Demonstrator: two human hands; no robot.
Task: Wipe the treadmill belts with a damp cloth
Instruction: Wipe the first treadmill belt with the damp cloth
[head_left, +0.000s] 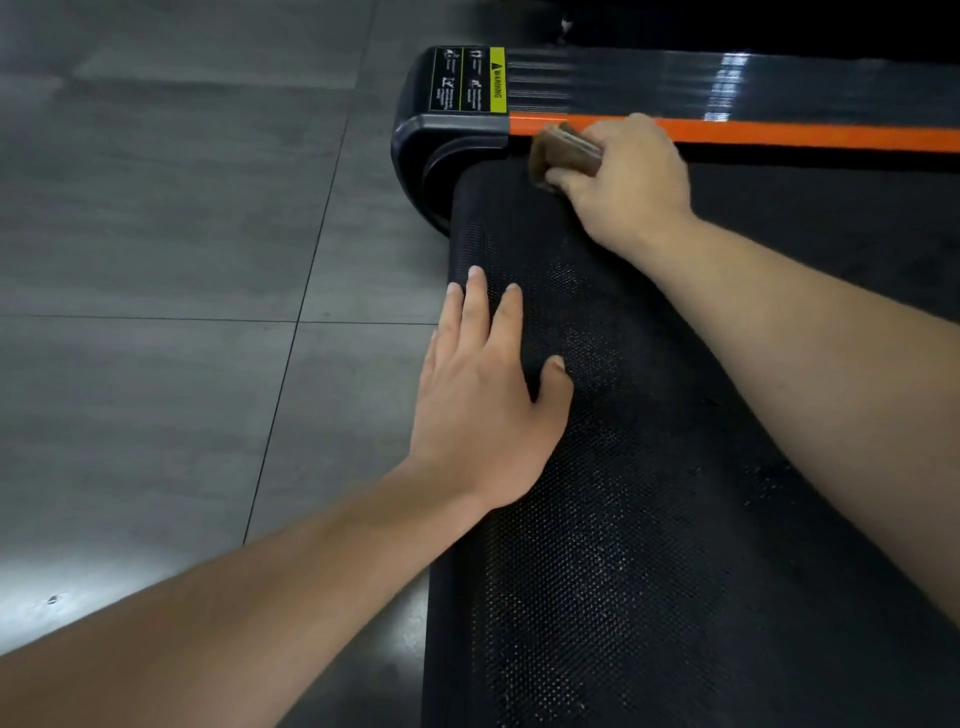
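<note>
The black textured treadmill belt (649, 519) runs from the bottom of the view up to its rear roller end. My right hand (623, 182) grips a folded brown cloth (561, 150) and holds it on the belt's far corner, right beside the orange side rail (805, 136). My left hand (483, 395) lies flat on the belt near its rear edge, fingers straight and spread, holding nothing.
A black end cap (431, 150) with a yellow warning label (467, 79) closes the treadmill's corner. Beyond the orange strip lies a glossy black side panel (727, 83). Grey floor tiles (156, 260) fill the left side.
</note>
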